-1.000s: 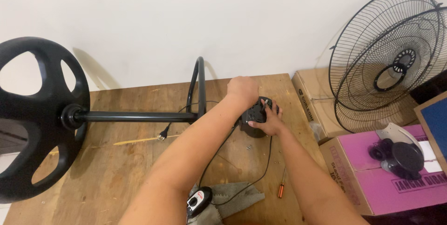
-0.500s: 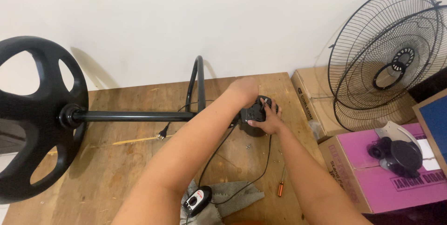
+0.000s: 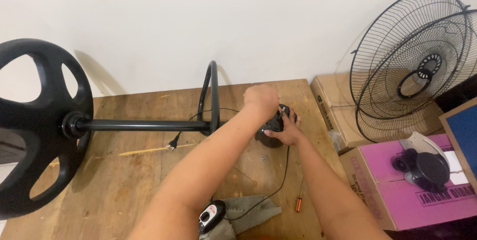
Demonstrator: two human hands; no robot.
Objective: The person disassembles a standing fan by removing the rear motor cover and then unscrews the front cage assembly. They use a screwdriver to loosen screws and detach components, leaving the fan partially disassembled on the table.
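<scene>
A black fan motor [image 3: 273,133] lies on the wooden table [image 3: 129,180], at the end of a black fan stand pole [image 3: 144,125]. My left hand [image 3: 261,100] is closed over the top of the motor; what it grips is hidden. My right hand [image 3: 283,129] holds the motor's right side, fingers wrapped on it. A black cord [image 3: 283,175] runs from the motor toward me.
The stand's round black base [image 3: 35,120] stands on edge at the left. A plug [image 3: 172,145], small screws [image 3: 265,158], an orange-handled screwdriver [image 3: 299,201], a grey cloth [image 3: 248,212] and a black-and-white controller [image 3: 211,215] lie on the table. Fan grilles [image 3: 412,66], cardboard box [image 3: 330,106] and pink box [image 3: 412,190] sit right.
Both hands stay on the motor with only slight shifts. The view has hardly moved.
</scene>
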